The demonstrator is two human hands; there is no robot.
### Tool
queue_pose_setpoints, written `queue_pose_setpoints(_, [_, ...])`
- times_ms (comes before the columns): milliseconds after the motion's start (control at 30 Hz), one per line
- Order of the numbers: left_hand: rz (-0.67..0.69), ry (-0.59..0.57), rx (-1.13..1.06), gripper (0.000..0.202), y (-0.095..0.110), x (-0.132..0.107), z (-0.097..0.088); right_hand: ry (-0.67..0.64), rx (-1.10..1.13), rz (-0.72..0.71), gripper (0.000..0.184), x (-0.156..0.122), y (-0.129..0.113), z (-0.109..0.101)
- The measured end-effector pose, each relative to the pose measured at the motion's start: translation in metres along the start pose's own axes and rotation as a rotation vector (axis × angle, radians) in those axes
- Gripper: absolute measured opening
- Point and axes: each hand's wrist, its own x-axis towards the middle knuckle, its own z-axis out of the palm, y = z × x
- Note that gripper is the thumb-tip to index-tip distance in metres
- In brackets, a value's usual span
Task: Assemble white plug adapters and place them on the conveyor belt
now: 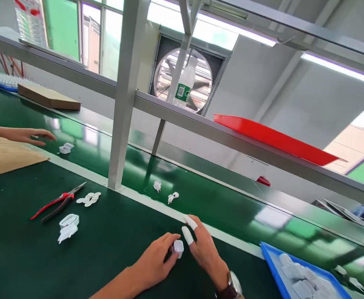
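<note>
Left hand (155,261): low centre of the frame, fingers curled and pinching a small white plastic piece (178,247) at the fingertips; resting on the green mat (29,257)
Right hand (202,245): just right of the piece, touching it from the side; two fingertips capped in white finger covers (188,235); fingers loosely spread, gripping nothing; watch (234,286) on the wrist
White plastic piece: between both hands, low centre, near the pale edge strip of the belt (232,207)
Pliers (57,202): red and black handles, lying left of centre on the mat; small white bits (89,199) just beside the tip
White shells (67,226): lower left, below the pliers
Loose white parts (165,192): on the belt, above the hands
Blue tray (271,259): lower right corner, holding grey-white pieces
Red tray (275,139): on the upper rail, right of centre; water bottle (184,85) standing further left on the same rail
Other person's hand (29,135): far left, open, near a white part (65,148) on the belt
</note>
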Motion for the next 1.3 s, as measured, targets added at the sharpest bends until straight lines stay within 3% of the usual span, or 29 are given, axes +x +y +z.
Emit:
queue_pose_setpoints(133, [0.309,-0.006,0.230,0.031,-0.011,-0.001,0.030,-0.071,0.090,0.151,0.046,0.059,0.029,0.040])
queue_pose_setpoints(200, [0.451,0.054,0.357,0.023,-0.023,0.002,0.048,-0.081,0.118,0.156,0.048,0.088,0.036,0.066])
queue_pose_setpoints(267, [0.507,0.113,0.452,0.020,-0.034,0.005,0.060,-0.073,0.152,0.165,0.051,0.113,0.040,0.089])
queue_pose_setpoints(367, [0.488,0.142,0.501,0.025,-0.038,0.008,0.056,-0.041,0.221,0.189,0.047,0.137,0.045,0.110])
queue_pose_setpoints(467, [0.404,0.071,0.447,0.028,-0.025,0.008,0.028,0.012,0.322,0.221,0.036,0.140,0.047,0.108])
queue_pose_setpoints(533, [0.261,0.072,0.298,0.028,-0.014,0.007,0.007,0.059,0.393,0.240,0.037,0.130,0.045,0.093])
queue_pose_setpoints(600, [0.039,0.174,0.049,0.031,-0.006,0.008,-0.009,0.105,0.448,0.250,0.040,0.111,0.039,0.072])
queue_pose_setpoints(700, [-0.292,0.293,-0.453,0.040,0.000,0.014,-0.016,0.158,0.497,0.256,0.042,0.071,0.022,0.038])
queue_pose_setpoints(767, [-0.381,0.225,-0.824,0.061,0.005,0.018,-0.013,0.180,0.514,0.260,0.040,0.043,0.006,0.021])
queue_pose_setpoints(867, [-0.368,0.071,-1.146,0.063,0.015,0.019,-0.007,0.200,0.569,0.232,0.035,0.005,-0.019,0.004])
queue_pose_setpoints(1033, [-0.382,0.079,-1.177,0.057,0.027,0.011,-0.007,0.177,0.475,0.203,0.045,-0.034,-0.045,-0.009])
queue_pose_setpoints(1133, [-0.369,0.065,-1.197,0.057,0.029,0.008,-0.006,0.193,0.446,0.249,0.043,-0.045,-0.048,-0.009])
queue_pose_setpoints(1300, [-0.306,-0.001,-1.200,0.049,0.033,0.005,-0.002,0.175,0.659,0.367,0.042,-0.054,-0.040,-0.003])
